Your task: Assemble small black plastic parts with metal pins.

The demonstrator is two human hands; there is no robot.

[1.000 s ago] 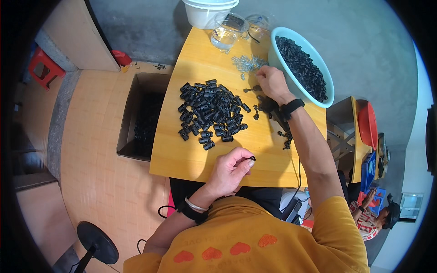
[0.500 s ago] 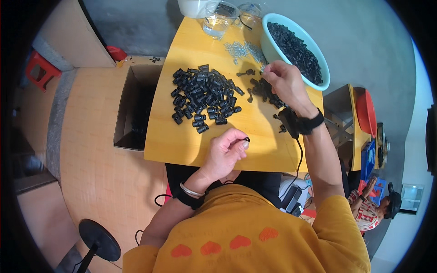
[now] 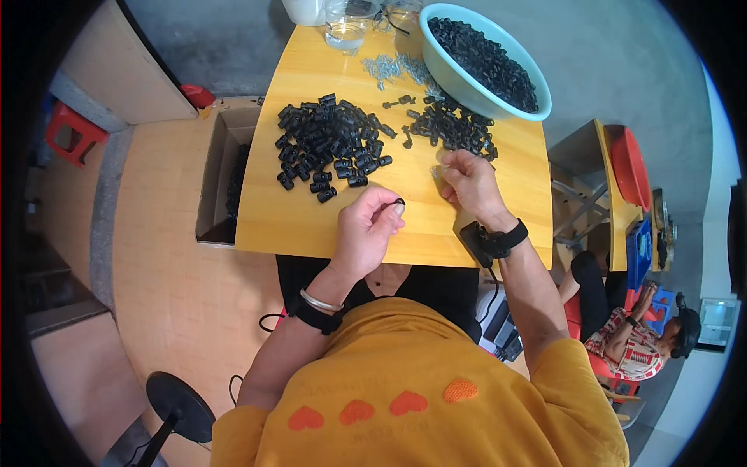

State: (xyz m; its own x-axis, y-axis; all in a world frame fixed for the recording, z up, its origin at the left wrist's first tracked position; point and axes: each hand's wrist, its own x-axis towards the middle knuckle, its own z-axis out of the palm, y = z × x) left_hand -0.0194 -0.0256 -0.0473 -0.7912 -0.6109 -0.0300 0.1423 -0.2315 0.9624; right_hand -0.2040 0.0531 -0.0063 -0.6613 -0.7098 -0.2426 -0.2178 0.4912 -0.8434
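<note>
My left hand [image 3: 364, 232] is closed in a pinch near the table's front edge, with a small black plastic piece [image 3: 400, 201] between thumb and index finger. To its right, my right hand [image 3: 473, 185] is also pinched, over the table; a small silvery piece [image 3: 436, 173] shows faintly at its fingertips, too blurred to name its kind. Black barrel-shaped plastic parts [image 3: 331, 144] lie heaped beyond my left hand. Just past my right hand is a looser pile of small black plastic pieces [image 3: 447, 124]. Tiny silvery metal pieces [image 3: 385, 70] are scattered farther back.
A light-blue basin [image 3: 537, 114] full of black pieces stands at the table's back right. Clear plastic cups [image 3: 345, 35] are at the back. An open cardboard box [image 3: 214, 167] sits left of the yellow table [image 3: 311, 233]. Another person [image 3: 634, 338] sits at far right.
My right hand has drawn back toward me and left, away from the area by the basin and off the black pile. My left hand stays pinched on the black piece. The view has shifted slightly.
</note>
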